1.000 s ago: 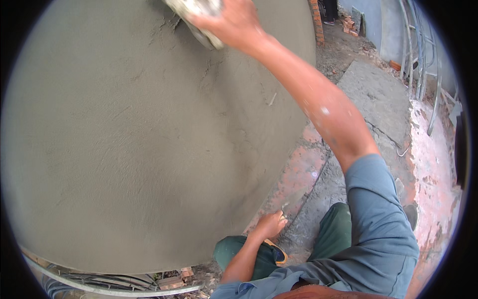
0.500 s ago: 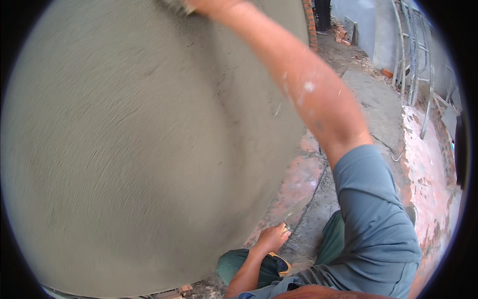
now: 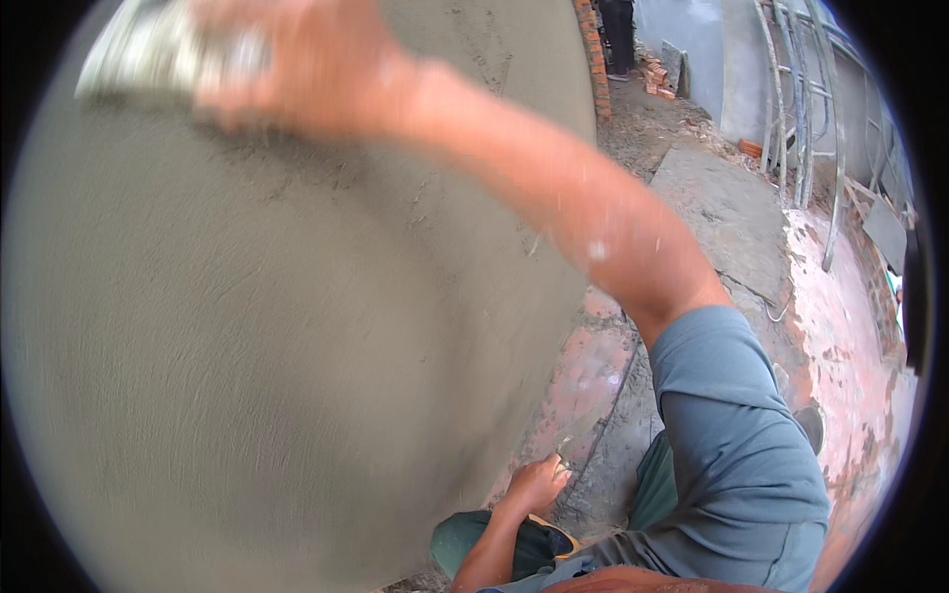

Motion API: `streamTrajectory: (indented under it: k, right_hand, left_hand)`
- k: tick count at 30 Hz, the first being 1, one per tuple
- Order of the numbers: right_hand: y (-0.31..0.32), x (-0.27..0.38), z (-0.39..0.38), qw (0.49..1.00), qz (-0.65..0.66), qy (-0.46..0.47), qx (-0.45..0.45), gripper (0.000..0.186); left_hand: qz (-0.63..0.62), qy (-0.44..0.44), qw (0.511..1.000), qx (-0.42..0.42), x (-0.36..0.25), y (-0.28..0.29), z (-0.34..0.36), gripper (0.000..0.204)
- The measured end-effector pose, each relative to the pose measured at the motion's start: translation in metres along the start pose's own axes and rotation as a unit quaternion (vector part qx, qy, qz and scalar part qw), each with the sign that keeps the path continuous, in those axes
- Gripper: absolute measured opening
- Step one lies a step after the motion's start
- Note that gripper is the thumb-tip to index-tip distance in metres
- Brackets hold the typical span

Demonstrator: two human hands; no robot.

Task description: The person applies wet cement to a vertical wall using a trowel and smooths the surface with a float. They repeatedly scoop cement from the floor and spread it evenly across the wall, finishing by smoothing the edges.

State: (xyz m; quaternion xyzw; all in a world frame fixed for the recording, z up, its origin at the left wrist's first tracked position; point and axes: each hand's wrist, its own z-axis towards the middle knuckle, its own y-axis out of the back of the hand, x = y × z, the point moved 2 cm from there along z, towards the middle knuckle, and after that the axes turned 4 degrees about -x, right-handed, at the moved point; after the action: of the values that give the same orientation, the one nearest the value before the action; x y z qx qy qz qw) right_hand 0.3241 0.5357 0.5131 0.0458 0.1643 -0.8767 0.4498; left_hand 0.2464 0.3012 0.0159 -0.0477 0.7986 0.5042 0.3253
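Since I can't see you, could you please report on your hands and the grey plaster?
Right hand gripping pale float, blurred. Left hand low, closed on small tool. Grey plaster faintly streaked. Right forearm hiding part of it.

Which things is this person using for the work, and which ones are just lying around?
Being used:
- pale tool, blurred, in the right hand
- small tool, mostly hidden, in the left hand
- grey plaster surface

Seemingly just about:
- reddish bricks
- metal poles
- flat grey board
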Motion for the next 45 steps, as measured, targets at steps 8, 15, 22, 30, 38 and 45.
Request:
streamTrajectory:
  k: [8,15,22,30,38,45]
  right_hand:
    - [0.017,-0.154,-0.016,0.992,-0.074,-0.099,-0.013,0.062]
    - [0.050,-0.120,-0.079,0.905,-0.103,-0.412,0.035,0.057]
    - [0.027,-0.170,-0.014,0.960,-0.164,-0.221,0.048,0.061]
    - [0.044,-0.223,-0.052,0.915,-0.060,-0.396,0.053,0.058]
    - [0.075,-0.049,-0.088,0.996,-0.033,-0.036,0.078,0.062]
    - [0.026,-0.032,-0.041,0.997,-0.015,-0.070,0.020,0.063]
  left_hand:
    - [-0.017,0.018,1.000,0.009,0.006,-0.001,-0.006,0.038]
    - [0.010,0.008,1.000,0.006,-0.004,0.006,-0.006,0.039]
    - [0.001,-0.002,1.000,0.010,-0.003,0.009,-0.009,0.039]
    - [-0.020,0.030,0.999,-0.005,-0.003,0.014,-0.016,0.036]
    - [-0.015,-0.006,1.000,0.002,-0.014,0.015,-0.012,0.036]
    - [-0.011,0.007,1.000,0.017,-0.015,0.009,-0.012,0.036]
